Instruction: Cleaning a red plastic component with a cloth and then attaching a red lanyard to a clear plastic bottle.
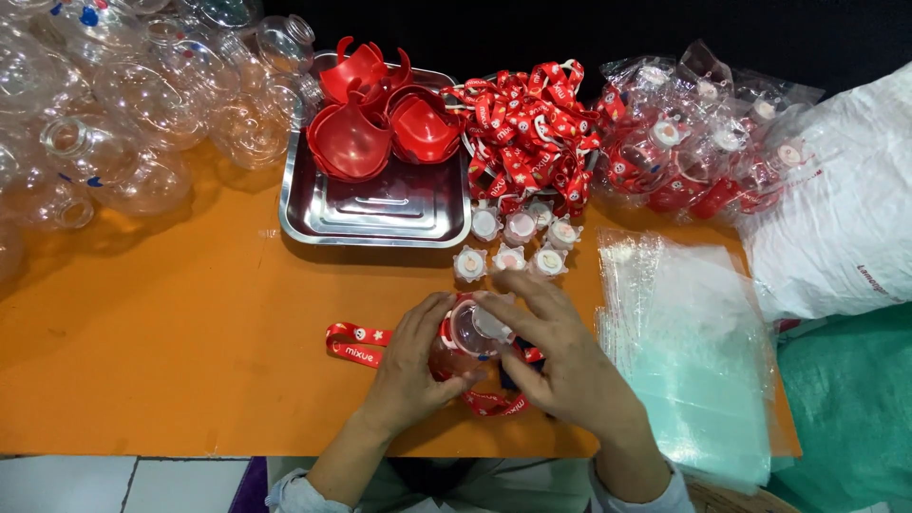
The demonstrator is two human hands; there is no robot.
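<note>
Orange counter (190,323) fills the head view, dark wall behind. Left hand (413,366) and right hand (560,366) both close around a small clear bottle (467,332) at the near edge, one each side so it stays steady; a red strap (359,344) trails from it to the left. White caps (510,242) sit just beyond, within reach. Steel tray (380,214) holds red cup pieces (375,119). Empty clear bottles (123,104) are heaped far left, a strap pile (527,128) centre, bagged units (703,142) far right, flat plastic bags (689,351) stacked beside the right hand.
</note>
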